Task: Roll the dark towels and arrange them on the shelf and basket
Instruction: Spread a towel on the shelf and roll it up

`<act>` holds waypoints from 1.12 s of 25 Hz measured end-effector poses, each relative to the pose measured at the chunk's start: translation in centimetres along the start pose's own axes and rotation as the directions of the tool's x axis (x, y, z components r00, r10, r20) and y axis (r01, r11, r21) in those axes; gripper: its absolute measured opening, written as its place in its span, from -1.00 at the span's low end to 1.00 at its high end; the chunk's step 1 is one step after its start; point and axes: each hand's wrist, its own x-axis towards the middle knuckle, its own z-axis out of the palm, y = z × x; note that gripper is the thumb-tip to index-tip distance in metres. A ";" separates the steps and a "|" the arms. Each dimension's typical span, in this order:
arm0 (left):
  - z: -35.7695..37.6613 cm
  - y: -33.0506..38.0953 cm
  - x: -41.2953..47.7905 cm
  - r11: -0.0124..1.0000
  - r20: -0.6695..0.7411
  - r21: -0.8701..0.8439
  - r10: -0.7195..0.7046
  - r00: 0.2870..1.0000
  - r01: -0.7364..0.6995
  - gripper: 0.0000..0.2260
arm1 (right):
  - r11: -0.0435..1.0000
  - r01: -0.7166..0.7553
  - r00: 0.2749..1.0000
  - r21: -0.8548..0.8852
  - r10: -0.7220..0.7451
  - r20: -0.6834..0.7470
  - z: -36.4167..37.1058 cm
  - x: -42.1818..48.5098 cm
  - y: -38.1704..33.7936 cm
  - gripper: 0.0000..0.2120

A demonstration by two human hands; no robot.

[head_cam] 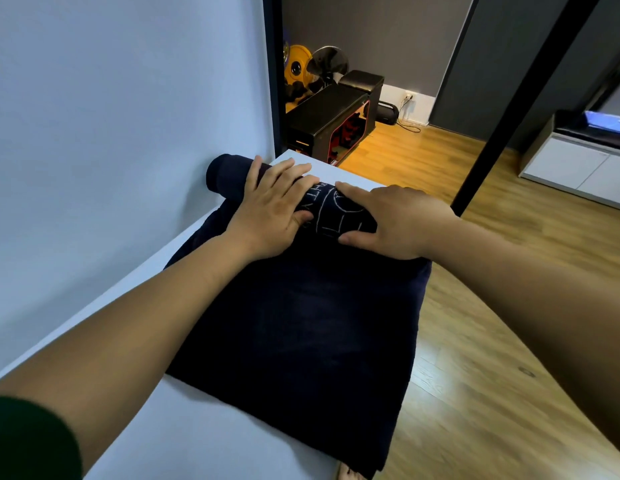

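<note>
A dark navy towel (301, 327) lies flat along a white tabletop (204, 434), its right side hanging a little over the table's edge. The towel's far end is wound into a roll (339, 213) with white stitched lettering on it. My left hand (270, 209) presses on the left part of the roll, fingers curled over its top. My right hand (395, 220) grips the right part, thumb on the near side. The roll's left end (221, 174) sticks out toward the wall. No shelf or basket is in view.
A pale wall (111, 98) runs along the table's left side. Past the table's far end stand black boxes (332, 116), a yellow weight plate (296, 65) and a fan. A black post (509, 112) rises at the right. Wooden floor (492, 341) and a white cabinet (578, 164) lie to the right.
</note>
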 end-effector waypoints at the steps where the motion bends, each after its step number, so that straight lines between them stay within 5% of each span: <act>1: 0.0 0.1 -0.6 1.000 -0.013 0.000 -0.001 1.000 0.001 -0.53 | 0.998 0.013 0.999 -0.068 -0.016 -0.043 0.4 -0.5 -0.3 -0.21; 5: -0.6 0.8 -3.4 1.000 -0.029 -0.004 -0.005 1.000 0.005 -0.51 | 0.960 0.048 0.977 -0.275 -0.102 -0.186 2.2 -2.9 -2.3 -0.23; 11: -3.2 1.5 -8.8 1.000 -0.037 -0.012 0.003 0.999 -0.004 -0.44 | 0.973 0.072 0.966 -0.218 -0.123 -0.227 3.8 -6.8 -7.0 -0.23; 16: -4.2 1.8 -11.7 0.999 -0.048 0.039 -0.018 0.999 0.020 -0.30 | 0.993 0.068 0.909 -0.095 -0.101 -0.405 3.1 -8.2 -10.1 -0.31; 21: -4.2 1.7 -11.3 0.999 0.004 0.037 0.001 1.000 -0.001 -0.30 | 0.989 -0.012 0.993 -0.145 -0.006 -0.120 -0.7 -3.2 -7.3 -0.20; 24: -4.3 0.3 -10.2 0.998 0.062 0.046 0.048 0.997 -0.051 -0.30 | 1.000 -0.018 0.994 0.008 0.017 0.105 -0.6 -1.9 -5.0 -0.11; 28: -4.4 -0.4 -9.8 0.997 0.051 0.071 0.038 0.998 -0.042 -0.25 | 1.000 0.028 0.997 0.004 -0.028 0.067 -1.0 -2.3 -4.4 -0.09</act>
